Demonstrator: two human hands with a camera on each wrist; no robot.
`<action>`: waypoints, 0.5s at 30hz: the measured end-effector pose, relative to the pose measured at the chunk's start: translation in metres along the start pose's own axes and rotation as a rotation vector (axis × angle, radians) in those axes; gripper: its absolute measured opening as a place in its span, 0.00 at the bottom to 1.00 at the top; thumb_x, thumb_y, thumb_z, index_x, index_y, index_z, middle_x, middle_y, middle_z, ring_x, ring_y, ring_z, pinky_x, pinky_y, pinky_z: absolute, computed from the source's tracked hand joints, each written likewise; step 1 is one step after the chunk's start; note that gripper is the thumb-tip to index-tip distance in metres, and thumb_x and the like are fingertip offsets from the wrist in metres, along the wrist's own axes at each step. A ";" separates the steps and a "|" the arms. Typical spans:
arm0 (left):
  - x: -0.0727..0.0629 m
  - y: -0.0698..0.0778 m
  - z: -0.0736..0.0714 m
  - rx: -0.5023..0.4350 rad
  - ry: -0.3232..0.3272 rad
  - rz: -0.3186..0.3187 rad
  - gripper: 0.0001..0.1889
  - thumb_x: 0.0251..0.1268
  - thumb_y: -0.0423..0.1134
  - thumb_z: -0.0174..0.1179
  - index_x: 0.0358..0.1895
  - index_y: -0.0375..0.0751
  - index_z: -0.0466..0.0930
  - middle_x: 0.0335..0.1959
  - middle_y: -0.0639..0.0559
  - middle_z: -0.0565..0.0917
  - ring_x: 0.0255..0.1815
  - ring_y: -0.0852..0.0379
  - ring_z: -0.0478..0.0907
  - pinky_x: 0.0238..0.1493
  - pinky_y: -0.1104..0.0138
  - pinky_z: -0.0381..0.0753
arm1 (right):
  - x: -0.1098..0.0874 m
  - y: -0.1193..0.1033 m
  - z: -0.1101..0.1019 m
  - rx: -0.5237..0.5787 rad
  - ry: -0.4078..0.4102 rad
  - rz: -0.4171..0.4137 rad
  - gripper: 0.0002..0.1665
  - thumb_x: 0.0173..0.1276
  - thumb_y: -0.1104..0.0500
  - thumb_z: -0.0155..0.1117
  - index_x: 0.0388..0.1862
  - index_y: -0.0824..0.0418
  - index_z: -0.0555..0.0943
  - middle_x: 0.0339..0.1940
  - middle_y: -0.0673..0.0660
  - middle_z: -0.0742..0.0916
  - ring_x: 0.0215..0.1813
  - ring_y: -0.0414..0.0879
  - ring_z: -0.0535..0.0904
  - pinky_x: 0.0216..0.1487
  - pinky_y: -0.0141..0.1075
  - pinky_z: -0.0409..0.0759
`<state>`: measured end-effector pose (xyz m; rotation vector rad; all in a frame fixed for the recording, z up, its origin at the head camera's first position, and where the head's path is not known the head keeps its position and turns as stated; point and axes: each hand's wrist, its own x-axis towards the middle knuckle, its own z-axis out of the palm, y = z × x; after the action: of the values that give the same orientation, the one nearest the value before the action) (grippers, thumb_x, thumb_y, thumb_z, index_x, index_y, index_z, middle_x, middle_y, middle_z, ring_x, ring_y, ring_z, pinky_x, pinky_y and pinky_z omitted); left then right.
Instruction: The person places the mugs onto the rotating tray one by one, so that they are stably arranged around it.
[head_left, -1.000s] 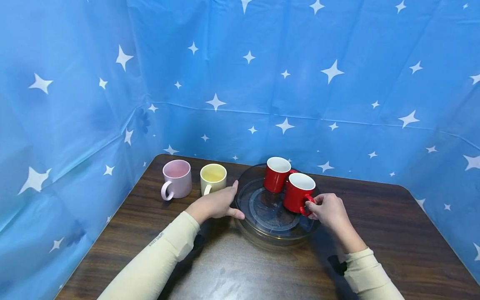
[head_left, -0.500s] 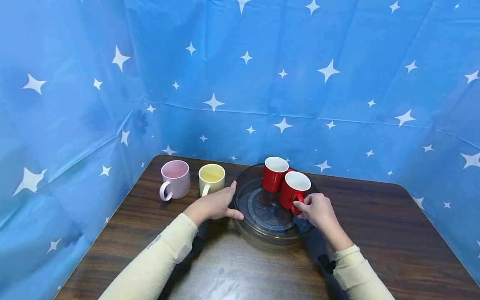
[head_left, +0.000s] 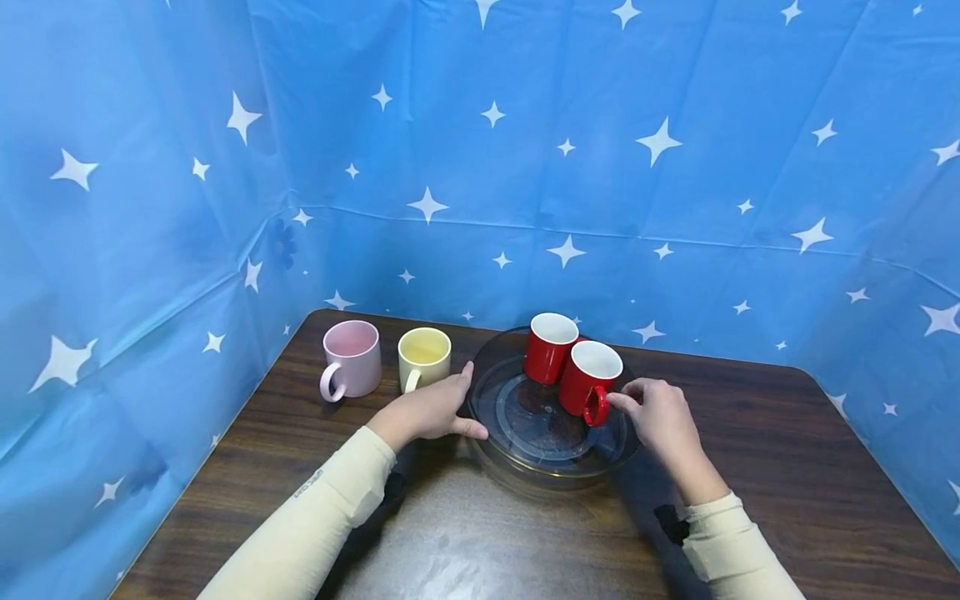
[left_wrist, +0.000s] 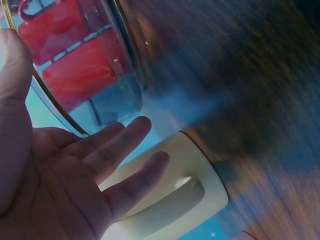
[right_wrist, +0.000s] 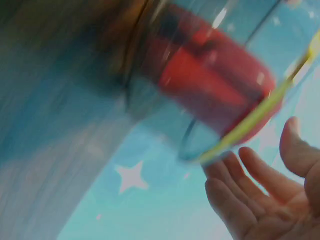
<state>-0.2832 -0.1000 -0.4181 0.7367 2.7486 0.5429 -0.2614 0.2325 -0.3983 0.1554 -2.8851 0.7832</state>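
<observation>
Two red mugs with white insides stand upright in a round clear glass bowl [head_left: 517, 454]. The rear red mug [head_left: 546, 354] is close beside the front red mug [head_left: 581, 390], whose handle points toward me. My right hand [head_left: 660, 417] is just right of that handle, at the bowl's right side; in the right wrist view its fingers [right_wrist: 260, 170] are loosely bent and hold nothing. My left hand [head_left: 431, 408] rests at the bowl's left rim, thumb near the rim and fingers spread. Behind those fingers, the left wrist view shows a cream-yellow mug [left_wrist: 205, 170].
The yellow mug [head_left: 424, 354] stands just left of the bowl, partly behind my left hand. Farther left is a pink mug [head_left: 356, 367], its handle turned toward me. A blue star-patterned curtain [head_left: 480, 150] runs behind the dark wooden table [head_left: 750, 450].
My right hand, earlier pinching the front red mug's handle, shifted that mug slightly left in the bowl, then let go and drew back to the right. My left hand stayed at the rim.
</observation>
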 end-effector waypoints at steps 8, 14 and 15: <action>0.001 -0.002 0.002 -0.002 0.002 0.004 0.58 0.62 0.59 0.68 0.78 0.22 0.44 0.78 0.30 0.58 0.79 0.42 0.58 0.77 0.54 0.58 | 0.007 0.042 -0.016 0.073 -0.323 -0.041 0.47 0.73 0.57 0.66 0.76 0.80 0.54 0.73 0.82 0.63 0.74 0.77 0.60 0.68 0.67 0.63; 0.003 -0.005 0.003 -0.004 -0.011 -0.004 0.58 0.63 0.59 0.67 0.79 0.24 0.42 0.79 0.31 0.57 0.80 0.43 0.57 0.77 0.54 0.57 | 0.006 0.050 -0.013 0.211 -0.416 -0.051 0.49 0.73 0.59 0.65 0.78 0.80 0.49 0.74 0.81 0.64 0.72 0.74 0.65 0.66 0.64 0.69; 0.003 -0.006 0.003 -0.001 -0.013 -0.005 0.58 0.63 0.60 0.67 0.79 0.25 0.42 0.79 0.31 0.57 0.80 0.43 0.57 0.77 0.54 0.57 | 0.006 0.049 -0.012 0.211 -0.413 -0.056 0.49 0.73 0.59 0.65 0.78 0.80 0.49 0.74 0.81 0.64 0.72 0.74 0.65 0.66 0.63 0.70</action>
<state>-0.2870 -0.1020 -0.4237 0.7304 2.7371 0.5371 -0.2729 0.2808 -0.4110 0.4714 -3.1455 1.1666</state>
